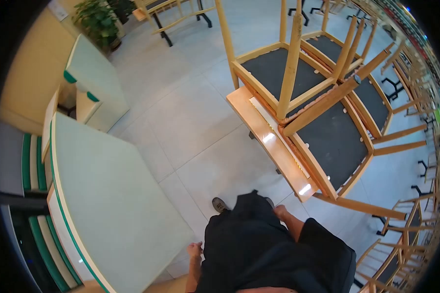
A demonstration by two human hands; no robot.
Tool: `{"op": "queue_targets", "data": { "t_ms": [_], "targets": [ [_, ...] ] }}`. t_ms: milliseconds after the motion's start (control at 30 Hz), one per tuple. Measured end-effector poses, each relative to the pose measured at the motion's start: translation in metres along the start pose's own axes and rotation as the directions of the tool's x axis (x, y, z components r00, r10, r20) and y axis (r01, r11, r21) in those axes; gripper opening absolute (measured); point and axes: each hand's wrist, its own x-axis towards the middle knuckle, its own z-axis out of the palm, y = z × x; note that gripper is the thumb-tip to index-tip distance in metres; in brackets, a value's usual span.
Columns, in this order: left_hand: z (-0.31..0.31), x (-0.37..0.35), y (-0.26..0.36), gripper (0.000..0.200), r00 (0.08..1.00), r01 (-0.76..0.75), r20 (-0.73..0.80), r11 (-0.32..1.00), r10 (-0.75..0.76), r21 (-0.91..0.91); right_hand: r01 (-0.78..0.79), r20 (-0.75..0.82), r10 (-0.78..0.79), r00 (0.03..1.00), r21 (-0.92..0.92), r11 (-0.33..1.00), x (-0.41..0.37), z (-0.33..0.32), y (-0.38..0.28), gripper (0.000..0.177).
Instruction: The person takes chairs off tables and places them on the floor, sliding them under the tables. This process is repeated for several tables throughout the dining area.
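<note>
My left hand (194, 249) hangs low beside the dark clothing, close to the edge of the pale side panel (112, 195) on the left. Its fingers are curled in, and nothing shows in them. On the other side, my right hand (280, 211) hangs by my leg, partly covered by the dark clothing (259, 244), with its fingers hidden. Nearest to it stands a wooden table (298, 183) bearing several upturned wooden chairs (332, 141), their dark seat undersides facing up and legs pointing outward.
A lower pale panel (95, 73) with green corners stands farther left, near a potted plant (95, 22). Grey floor tiles (181, 112) run between the panels and the table. More chairs (406, 229) line the right side, and another table (176, 12) stands ahead.
</note>
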Motion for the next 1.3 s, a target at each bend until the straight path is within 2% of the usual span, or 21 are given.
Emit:
{"op": "queue_targets", "data": {
  "t_ms": [33,67,167,200,267,400,467,500,567,700,733,767,800,867,900,967,1100,1167,1200,1267,1300],
  "targets": [
    [-0.009,0.017,0.023,0.032,1.0,-0.013,0.019,1.0,0.012,0.021,-0.081,-0.075,0.114,0.991,0.35,0.933,0.0,-0.002,-0.043,0.014],
    [-0.019,0.036,0.045,0.034,0.997,-0.065,0.039,0.997,0.067,-0.049,-0.107,-0.11,0.238,0.965,0.663,0.741,0.009,-0.011,-0.089,0.011],
    [-0.04,0.086,0.121,0.037,0.978,-0.183,0.097,0.982,0.186,-0.041,-0.232,-0.064,0.294,0.954,0.467,0.853,0.041,-0.028,-0.165,0.009],
    [-0.043,0.101,0.148,0.038,0.964,-0.223,0.127,0.971,0.232,-0.083,-0.242,-0.065,0.312,0.948,0.489,0.838,0.044,-0.033,-0.184,0.009],
    [-0.041,0.129,0.197,0.038,0.945,-0.264,0.168,0.958,0.28,-0.113,-0.261,0.008,0.393,0.92,0.76,0.595,0.05,-0.05,-0.221,0.009],
    [-0.028,0.169,0.275,0.039,0.878,-0.356,0.295,0.926,0.377,-0.125,-0.284,0.034,0.44,0.897,0.806,0.518,0.09,-0.059,-0.259,0.009],
    [-0.022,0.187,0.312,0.04,0.849,-0.398,0.337,0.912,0.407,-0.1,-0.247,-0.079,0.309,0.948,0.428,0.869,0.132,-0.049,-0.258,0.01],
    [-0.02,0.196,0.33,0.039,0.843,-0.416,0.342,0.907,0.414,-0.072,-0.246,-0.083,0.314,0.946,0.448,0.86,0.149,-0.054,-0.266,0.01],
    [-0.018,0.216,0.367,0.04,0.83,-0.448,0.358,0.893,0.427,-0.025,-0.225,0.067,0.215,0.974,0.209,0.952,0.185,-0.07,-0.284,0.009],
    [-0.022,0.249,0.435,0.039,0.862,-0.409,0.338,0.912,0.379,0.02,-0.439,0.143,0.42,0.896,0.425,0.792,0.243,-0.137,-0.343,0.01],
    [-0.019,0.257,0.455,0.04,0.881,-0.372,0.331,0.927,0.338,0.044,-0.221,0.061,0.213,0.975,0.177,0.959,0.258,-0.152,-0.352,0.009],
    [-0.015,0.266,0.476,0.04,0.872,-0.382,0.355,0.922,0.337,0.063,0.017,0.047,-0.012,0.999,-0.105,0.994,0.265,-0.162,-0.358,0.009],
    [-0.012,0.274,0.492,0.039,0.862,-0.38,0.373,0.924,0.342,0.03,-0.003,0.036,0.006,0.999,-0.087,0.996,0.283,-0.158,-0.356,0.009],
    [0.0,0.285,0.53,0.04,0.847,-0.38,0.408,0.925,0.341,0.016,-0.045,-0.207,0.156,0.966,0.457,0.888,0.332,-0.14,-0.347,0.008],
    [0.01,0.291,0.551,0.038,0.831,-0.398,0.433,0.917,0.349,0.026,-0.054,-0.218,0.178,0.96,0.476,0.878,0.33,-0.159,-0.36,0.008],
    [0.034,0.304,0.594,0.036,0.793,-0.431,0.5,0.9,0.347,0.059,-0.205,-0.029,0.485,0.874,0.883,0.421,0.315,-0.204,-0.397,0.007],
    [0.098,0.329,0.682,0.03,0.655,-0.549,0.659,0.832,0.37,0.078,-0.117,-0.106,0.503,0.858,0.913,0.391,0.317,-0.229,-0.414,0.007],
    [0.135,0.334,0.729,0.028,0.562,-0.615,0.739,0.785,0.37,0.075,0.033,-0.136,0.596,0.792,0.983,0.181,0.303,-0.248,-0.434,0.007],
    [0.156,0.331,0.752,0.024,0.478,-0.688,0.784,0.724,0.396,0.054,0.049,-0.134,0.627,0.768,0.987,0.15,0.306,-0.248,-0.434,0.007],
    [0.194,0.321,0.794,0.017,0.319,-0.791,0.853,0.612,0.413,-0.001,0.145,-0.348,0.68,0.645,0.93,0.338,0.319,-0.236,-0.432,0.007],
    [0.213,0.313,0.815,0.013,0.25,-0.826,0.878,0.563,0.407,-0.026,0.157,-0.343,0.7,0.626,0.935,0.318,0.321,-0.236,-0.435,0.007]
  ]
}}
